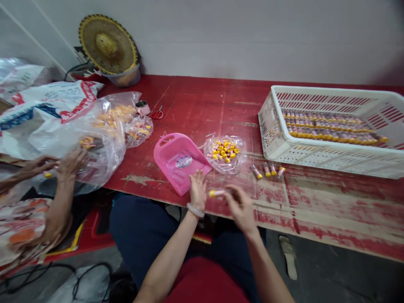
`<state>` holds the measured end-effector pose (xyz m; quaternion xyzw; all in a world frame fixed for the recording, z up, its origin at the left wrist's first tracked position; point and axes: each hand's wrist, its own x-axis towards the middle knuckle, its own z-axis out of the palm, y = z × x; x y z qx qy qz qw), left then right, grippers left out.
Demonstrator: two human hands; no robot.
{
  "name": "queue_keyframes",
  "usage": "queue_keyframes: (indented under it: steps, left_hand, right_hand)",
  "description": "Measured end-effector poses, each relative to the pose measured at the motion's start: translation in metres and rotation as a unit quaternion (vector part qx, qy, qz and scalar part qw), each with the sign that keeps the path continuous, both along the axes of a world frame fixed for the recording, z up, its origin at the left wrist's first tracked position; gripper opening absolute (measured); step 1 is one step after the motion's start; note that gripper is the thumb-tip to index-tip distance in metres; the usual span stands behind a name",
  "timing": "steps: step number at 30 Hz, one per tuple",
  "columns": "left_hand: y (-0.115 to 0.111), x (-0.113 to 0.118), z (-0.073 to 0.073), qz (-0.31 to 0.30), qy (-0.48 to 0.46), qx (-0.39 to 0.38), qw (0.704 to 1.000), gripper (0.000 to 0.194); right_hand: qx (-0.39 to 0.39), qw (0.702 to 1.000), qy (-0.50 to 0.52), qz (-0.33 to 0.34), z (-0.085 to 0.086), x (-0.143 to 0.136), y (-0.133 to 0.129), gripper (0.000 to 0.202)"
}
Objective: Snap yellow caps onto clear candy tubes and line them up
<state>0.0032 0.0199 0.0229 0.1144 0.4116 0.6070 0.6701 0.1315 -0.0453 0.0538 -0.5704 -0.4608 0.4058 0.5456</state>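
My left hand (198,192), with a pale bangle at the wrist, is open near the front edge of the table, beside the pink dustpan (167,168). My right hand (242,207) pinches a small clear tube with a yellow cap (216,193), its capped end pointing toward my left palm. A few clear pieces lie in the dustpan. Just behind my hands, a spread plastic bag (208,145) holds a heap of yellow caps with pink parts (225,150). Several capped tubes (267,170) lie on the table to the right of the bag.
A white crate (331,153) with rows of capped tubes (331,126) stands at the right. Red scissors (157,113), a small cup (143,107) and large plastic bags (110,147) lie left. A co-worker's hands (71,162) work there. The red table (195,101) meets a wall.
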Motion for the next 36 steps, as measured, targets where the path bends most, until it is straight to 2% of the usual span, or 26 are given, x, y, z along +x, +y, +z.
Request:
queue_keyframes:
  steps: [3,5,8,13,17,20,21,23,25,27,29,31,34,36]
  left_hand:
    - [-0.003,0.014,0.010,-0.073,-0.099,0.025,0.992,0.055]
    - [-0.009,0.018,0.011,-0.088,-0.118,0.018,0.989,0.056]
    - [-0.015,0.016,0.008,-0.073,-0.127,-0.002,0.989,0.054]
    - [-0.018,0.009,0.004,-0.118,-0.112,-0.055,0.985,0.066]
    - [-0.012,0.005,-0.010,-0.121,-0.010,-0.081,0.989,0.066]
    - [-0.007,-0.004,-0.028,-0.072,0.136,-0.038,0.987,0.053]
    - [-0.006,-0.009,-0.034,-0.046,0.183,-0.019,0.982,0.047]
    - [-0.004,-0.022,-0.043,-0.006,0.263,0.021,0.965,0.037]
    - [-0.004,-0.039,-0.048,0.010,0.331,0.054,0.942,0.028]
    - [-0.002,-0.057,-0.047,0.012,0.415,0.078,0.907,0.022]
    - [0.001,-0.074,-0.042,0.008,0.537,0.091,0.839,0.019]
    - [0.006,-0.089,-0.035,-0.017,0.670,0.095,0.736,0.024]
    - [0.015,-0.101,-0.031,-0.082,0.808,0.090,0.576,0.033]
    - [0.021,-0.104,-0.033,-0.115,0.854,0.082,0.500,0.035]
  right_hand:
    - [-0.029,0.997,0.011,0.070,-0.003,-0.015,-0.001,0.033]
    - [-0.049,0.994,0.032,0.091,-0.009,-0.019,-0.001,0.034]
    - [-0.054,0.994,0.024,0.092,-0.015,-0.018,-0.002,0.032]
    - [-0.060,0.994,0.049,0.080,-0.019,-0.026,-0.014,0.028]
    - [-0.067,0.995,0.027,0.069,-0.026,-0.028,-0.016,0.030]
    - [-0.033,0.995,-0.096,0.017,-0.029,-0.011,-0.007,0.031]
    - [-0.012,0.987,-0.157,-0.023,-0.030,-0.003,-0.003,0.032]
    - [0.004,0.953,-0.286,-0.096,-0.037,0.015,0.008,0.034]
    - [-0.035,0.912,-0.401,-0.085,-0.049,0.031,0.019,0.036]
    - [-0.086,0.874,-0.477,-0.034,-0.063,0.043,0.028,0.038]
    - [-0.115,0.851,-0.512,-0.022,-0.073,0.052,0.035,0.042]
    - [-0.137,0.838,-0.527,-0.030,-0.075,0.061,0.039,0.045]
    - [-0.156,0.836,-0.526,-0.010,-0.065,0.074,0.044,0.046]
    - [-0.145,0.834,-0.531,-0.042,-0.053,0.085,0.050,0.045]
